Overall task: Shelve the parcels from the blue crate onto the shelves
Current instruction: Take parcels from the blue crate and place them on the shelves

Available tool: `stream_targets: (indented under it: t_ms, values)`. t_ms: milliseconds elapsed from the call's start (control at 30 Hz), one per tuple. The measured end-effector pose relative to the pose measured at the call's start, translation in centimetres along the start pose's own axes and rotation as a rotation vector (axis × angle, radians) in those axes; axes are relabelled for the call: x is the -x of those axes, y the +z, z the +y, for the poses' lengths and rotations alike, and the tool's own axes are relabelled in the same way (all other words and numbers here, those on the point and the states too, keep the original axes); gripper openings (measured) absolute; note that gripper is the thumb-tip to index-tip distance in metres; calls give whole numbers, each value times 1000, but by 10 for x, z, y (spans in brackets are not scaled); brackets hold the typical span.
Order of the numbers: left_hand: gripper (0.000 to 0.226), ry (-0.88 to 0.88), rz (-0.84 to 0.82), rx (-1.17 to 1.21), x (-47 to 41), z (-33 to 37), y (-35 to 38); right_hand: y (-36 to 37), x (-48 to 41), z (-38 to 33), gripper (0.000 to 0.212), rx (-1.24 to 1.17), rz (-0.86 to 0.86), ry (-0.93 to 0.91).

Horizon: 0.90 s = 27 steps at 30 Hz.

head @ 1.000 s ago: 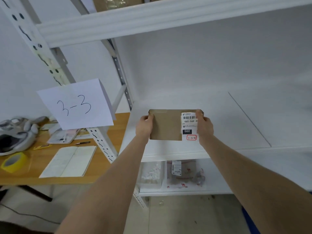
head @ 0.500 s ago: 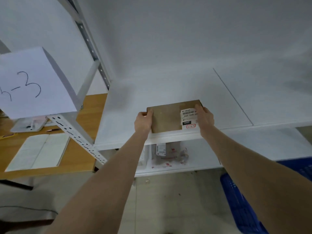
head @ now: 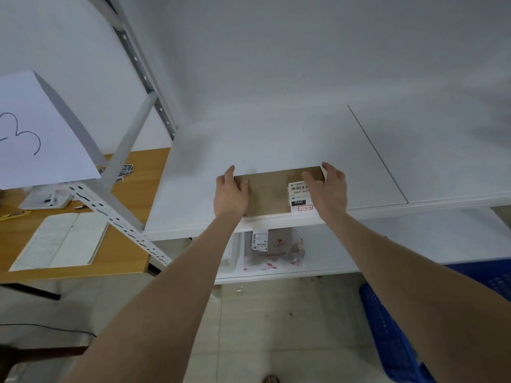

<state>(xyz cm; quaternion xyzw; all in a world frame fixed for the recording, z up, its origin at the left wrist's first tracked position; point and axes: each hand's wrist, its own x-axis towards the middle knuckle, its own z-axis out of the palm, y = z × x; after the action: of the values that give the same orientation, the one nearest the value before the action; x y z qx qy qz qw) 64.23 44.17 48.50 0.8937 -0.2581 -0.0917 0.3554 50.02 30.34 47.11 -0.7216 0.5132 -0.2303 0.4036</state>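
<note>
The parcel [head: 268,196] sits on the shelf [head: 199,189] — left hand [head: 231,196] and right hand [head: 331,190] grip its ends, unreleased — the blue crate's [head: 392,341] contents are hidden.

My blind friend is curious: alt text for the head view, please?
A left hand and right hand hold a flat cardboard parcel by its side edges at the front of a white shelf. A bagged parcel lies on the lower shelf; a blue crate stands on the floor.

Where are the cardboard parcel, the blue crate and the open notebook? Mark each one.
cardboard parcel [head: 269,193], head view, bare brown top.
blue crate [head: 392,344], head view, near side wall.
open notebook [head: 41,244], head view, left page.
</note>
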Motion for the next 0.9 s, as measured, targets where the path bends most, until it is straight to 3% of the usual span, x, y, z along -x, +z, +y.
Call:
stream_targets:
  t_ms: [100,200,367,533,900]
  values:
    - [58,300,23,-241,3,6,1,-7,1,-5,64,429,-22,-444]
    - [58,474,-13,-461,5,15,10,3,3,-8,45,613,-56,-790]
    - [56,502,25,-672,13,21,20,11,8,-10,45,752,-85,-784]
    - [58,578,152,-792,13,17,22,18,5,-5,53,800,39,-838]
    - [53,606,160,-826,-19,26,35,27,-22,-6,52,802,63,-790]
